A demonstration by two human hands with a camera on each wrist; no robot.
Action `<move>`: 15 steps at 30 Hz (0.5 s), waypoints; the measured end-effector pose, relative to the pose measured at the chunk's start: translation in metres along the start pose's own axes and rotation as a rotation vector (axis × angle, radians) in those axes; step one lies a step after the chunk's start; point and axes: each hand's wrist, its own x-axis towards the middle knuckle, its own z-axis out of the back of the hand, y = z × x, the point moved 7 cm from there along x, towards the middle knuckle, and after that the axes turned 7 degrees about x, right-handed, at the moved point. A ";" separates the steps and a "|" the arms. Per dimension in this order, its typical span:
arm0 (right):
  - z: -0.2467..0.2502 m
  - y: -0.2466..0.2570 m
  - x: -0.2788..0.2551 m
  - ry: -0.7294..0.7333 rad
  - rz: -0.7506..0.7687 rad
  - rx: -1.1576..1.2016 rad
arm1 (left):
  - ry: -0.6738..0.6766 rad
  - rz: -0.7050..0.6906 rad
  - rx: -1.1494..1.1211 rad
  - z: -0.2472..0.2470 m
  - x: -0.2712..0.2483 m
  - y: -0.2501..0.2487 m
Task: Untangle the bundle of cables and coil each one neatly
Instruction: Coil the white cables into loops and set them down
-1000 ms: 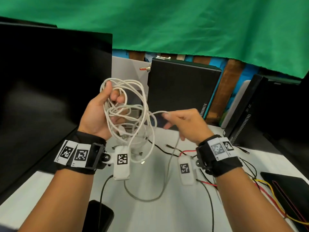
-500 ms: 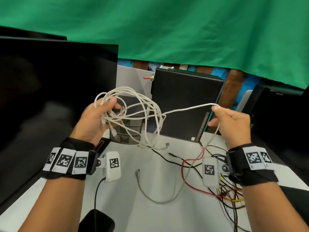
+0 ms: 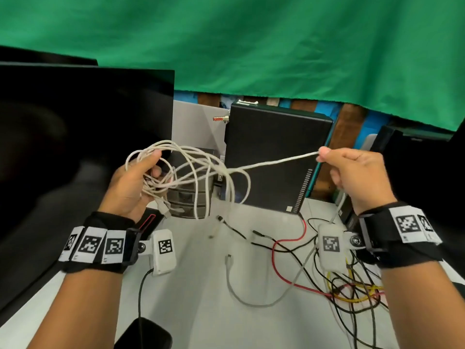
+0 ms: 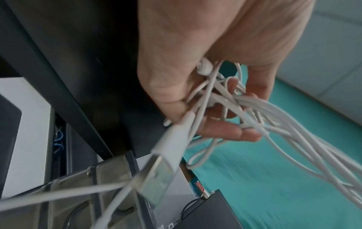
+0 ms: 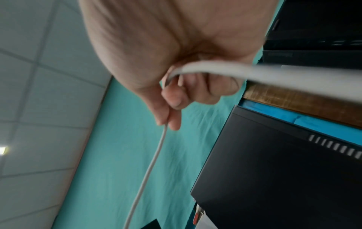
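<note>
1. Cable (image 3: 274, 162) is stretched nearly level between the hands, from the bundle (image 3: 181, 177) on the left out to the right.
2. Bundle is gripped in the curled left hand (image 3: 133, 182), held above the table (image 3: 196, 285); a plug (image 4: 156, 175) dangles below.
3. Right hand (image 3: 357, 177) is closed, with the cable pinched between thumb and finger; the slack trails down past the wrist.
4. Pulling rightward is judged the freeing move.

Monitor (image 3: 83, 137) far left, computer case (image 3: 274, 159) behind centre, loose wires (image 3: 352, 285) on table (image 3: 201, 298) near right, cable bundle (image 3: 186, 177) held left of centre.
</note>
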 end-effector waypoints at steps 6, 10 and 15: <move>0.029 -0.017 0.004 -0.225 -0.061 0.073 | -0.009 0.058 -0.171 0.002 0.005 0.000; 0.052 -0.032 0.001 -0.383 -0.116 0.114 | -0.013 0.040 -0.291 0.008 0.006 -0.006; 0.095 -0.062 0.004 -0.611 -0.242 0.261 | -0.121 0.005 -0.358 0.031 0.007 -0.007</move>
